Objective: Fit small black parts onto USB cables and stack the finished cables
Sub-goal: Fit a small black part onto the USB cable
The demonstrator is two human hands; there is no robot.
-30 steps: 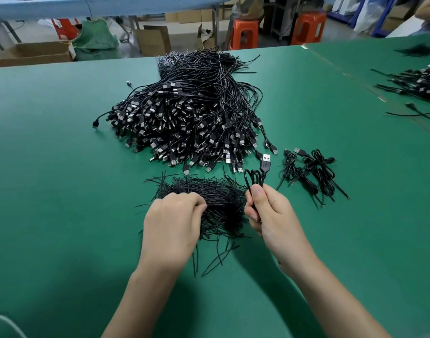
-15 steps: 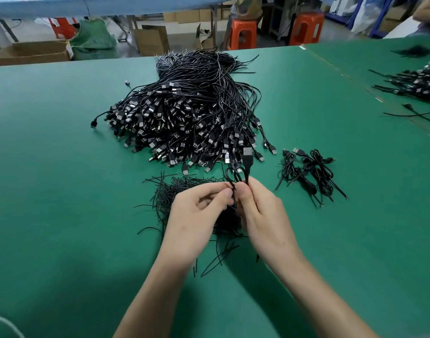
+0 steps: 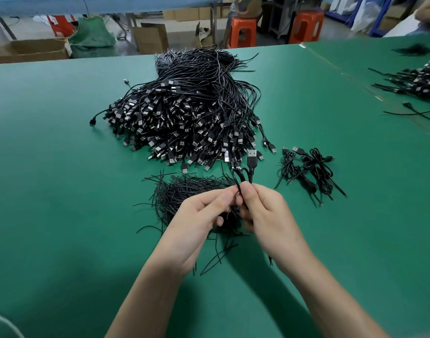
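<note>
USB cable (image 3: 252, 162): folded, plug up, centre of frame; left hand (image 3: 196, 218) and right hand (image 3: 270, 215) both pinch it over black ties (image 3: 182, 193).

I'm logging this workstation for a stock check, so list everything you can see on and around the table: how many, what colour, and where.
table: one, green, fills the view.
loose cable pile: one big heap, black with silver plugs, table centre.
thin strips: one heap, black, under and just beyond the hands.
bundled cables: a few, black, right of the hands.
held cable: one, black, plug pointing up, above the fingertips.
second cable pile: one, black, far right.
stools: two, orange, on the floor behind the table.
cardboard boxes: at least two, brown, behind the table.
left hand: one, pinches the held cable.
right hand: one, pinches the held cable.
</note>
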